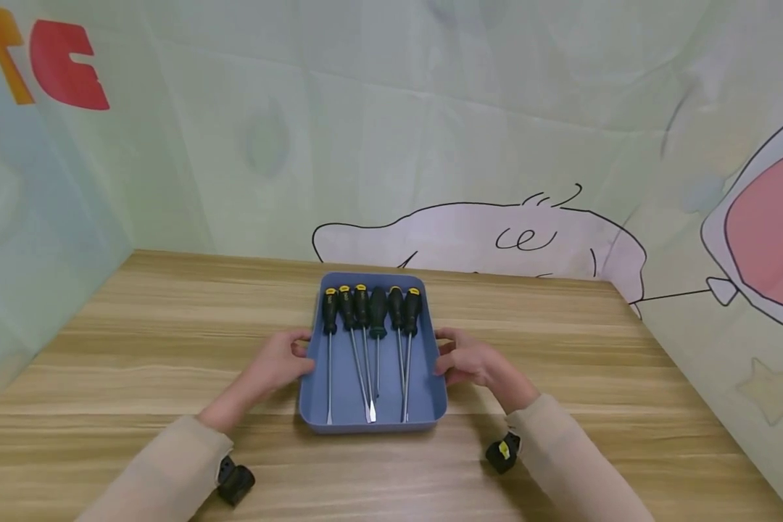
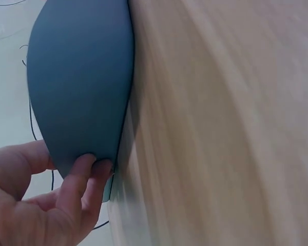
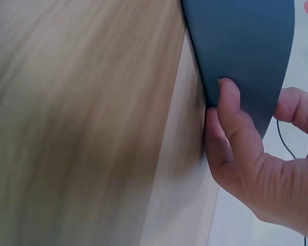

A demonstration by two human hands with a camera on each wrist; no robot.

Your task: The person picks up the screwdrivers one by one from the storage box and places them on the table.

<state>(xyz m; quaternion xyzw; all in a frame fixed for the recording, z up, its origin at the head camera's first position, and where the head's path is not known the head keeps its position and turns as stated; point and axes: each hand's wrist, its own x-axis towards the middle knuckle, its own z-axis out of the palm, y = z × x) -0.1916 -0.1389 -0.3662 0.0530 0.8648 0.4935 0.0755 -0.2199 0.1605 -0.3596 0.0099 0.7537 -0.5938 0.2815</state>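
Note:
A shallow blue tray (image 1: 373, 428) sits on the table, holding several screwdrivers (image 1: 378, 304) side by side. Their black handles, most with yellow ends, point to the far side, and their metal shafts point toward me. My left hand (image 1: 280, 357) grips the tray's left side, and my right hand (image 1: 466, 357) grips its right side. In the left wrist view, fingers (image 2: 82, 177) press on the tray's outer wall (image 2: 82, 77), with the thumb by the rim. The right wrist view has fingers (image 3: 233, 118) against the opposite wall (image 3: 241, 41) in a similar hold.
The wooden table (image 1: 170, 326) reaches back to a printed cloth backdrop (image 1: 235, 130) with cartoon drawings. Black wrist cameras (image 1: 236, 483) are worn under the beige sleeves (image 1: 170, 471).

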